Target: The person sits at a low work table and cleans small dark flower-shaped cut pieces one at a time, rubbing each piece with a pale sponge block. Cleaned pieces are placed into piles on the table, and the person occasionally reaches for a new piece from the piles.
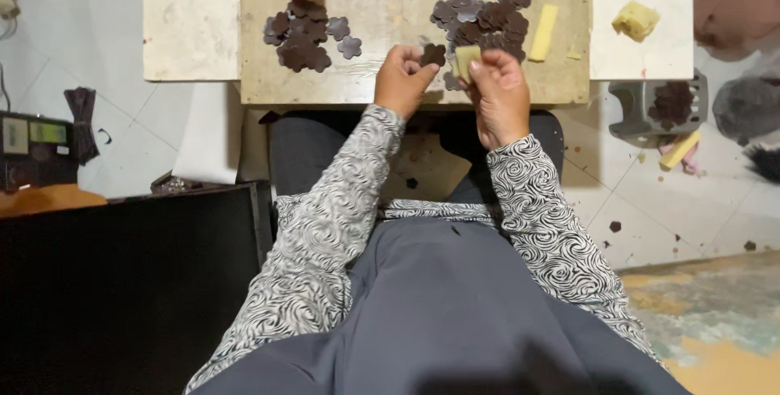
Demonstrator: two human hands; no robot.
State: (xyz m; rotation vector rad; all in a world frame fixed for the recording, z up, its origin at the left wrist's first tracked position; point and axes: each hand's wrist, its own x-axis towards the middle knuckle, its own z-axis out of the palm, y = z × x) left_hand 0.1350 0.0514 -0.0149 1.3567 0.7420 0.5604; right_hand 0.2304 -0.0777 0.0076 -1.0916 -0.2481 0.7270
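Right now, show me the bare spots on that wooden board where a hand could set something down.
The board is bare in the middle, between the left pile of dark flower-shaped pieces and the right pile. Its far right strip past the yellow sponge stick is narrow. The near edge is crowded where the left hand and right hand work.

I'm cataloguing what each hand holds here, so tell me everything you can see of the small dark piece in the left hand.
The flower-shaped piece is a flat, dark brown cut-out with rounded, petal-like lobes, matte like leather or felt. The left hand pinches it by its lower edge, so it stands raised above the wooden board, facing the camera. It sits just left of the pale yellow block held in the right hand; whether they touch is unclear. It matches the pieces piled on the board.
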